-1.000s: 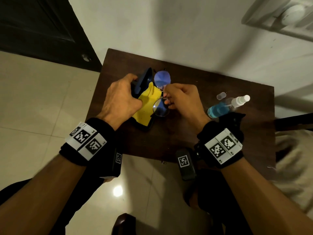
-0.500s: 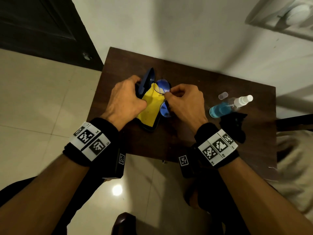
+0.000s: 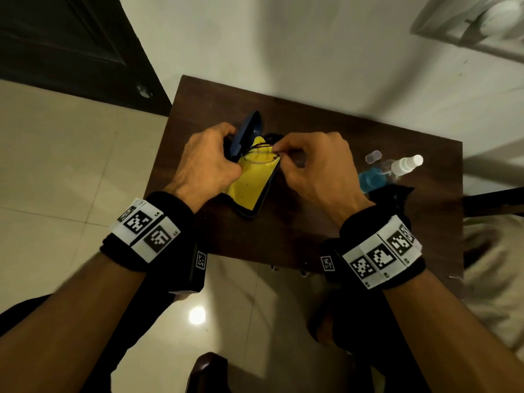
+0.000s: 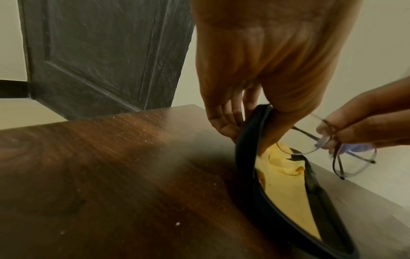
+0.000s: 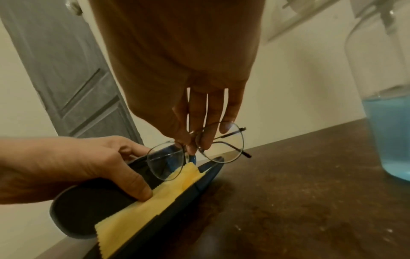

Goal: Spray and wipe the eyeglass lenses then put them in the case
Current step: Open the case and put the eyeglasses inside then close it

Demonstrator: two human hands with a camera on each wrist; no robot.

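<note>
A dark blue glasses case (image 3: 249, 207) lies open on the brown table (image 3: 312, 222), lined with a yellow cloth (image 3: 252, 184). My left hand (image 3: 226, 150) grips the raised lid, thumb inside on the cloth (image 4: 286, 189) and fingers behind the lid (image 4: 248, 133). My right hand (image 5: 193, 145) pinches the folded thin-rimmed eyeglasses (image 5: 224, 142) at the bridge. The eyeglasses (image 3: 263, 154) hang just above the far end of the case, one lens low over the cloth (image 5: 137, 210). A spray bottle (image 3: 388, 171) of blue liquid lies to the right.
A small clear cap (image 3: 373, 156) lies beside the spray bottle's nozzle, and a black cloth (image 3: 397, 197) sits just in front of the bottle. The table stands against a white wall, with a dark door (image 3: 71, 46) at the left and tiled floor below.
My right hand has carried the eyeglasses from the case's right side to above its far end. The left hand keeps its hold on the lid.
</note>
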